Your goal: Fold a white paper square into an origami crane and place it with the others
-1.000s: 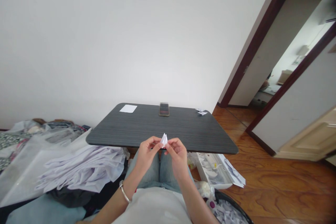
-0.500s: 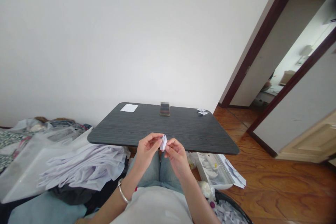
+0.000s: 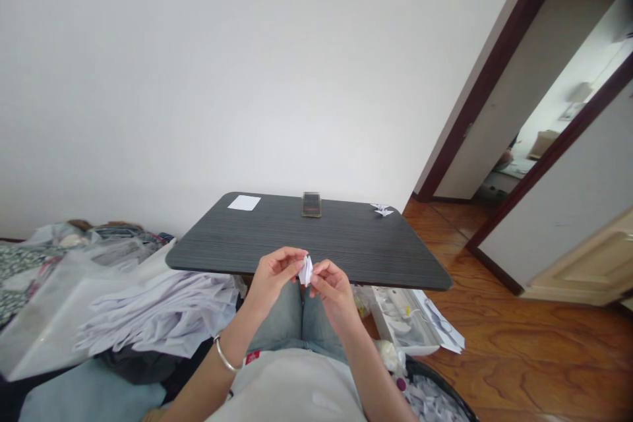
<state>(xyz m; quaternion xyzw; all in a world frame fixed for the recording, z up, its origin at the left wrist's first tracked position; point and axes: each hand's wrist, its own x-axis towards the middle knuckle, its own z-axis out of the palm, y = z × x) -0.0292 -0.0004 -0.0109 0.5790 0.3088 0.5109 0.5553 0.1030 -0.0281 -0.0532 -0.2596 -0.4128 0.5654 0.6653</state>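
A small piece of folded white paper is held up at the near edge of the dark table. My left hand pinches it from the left between thumb and fingers. From the other side my right hand grips its lower right part, thumb and fingertips together. The folds stand partly apart, though fine detail is too small to make out. Two folded white paper birds or planes rest at the table's far right corner. At the far left lies a flat white sheet.
A phone-like dark device stands at the table's back by the wall. White cloth is heaped at the left. On the right floor are a white box and a dark-rimmed container of paper scraps. A doorway opens beyond.
My left hand has shifted slightly left and up. The folded paper has turned a little, so a broader face shows. My right hand stays almost in place.
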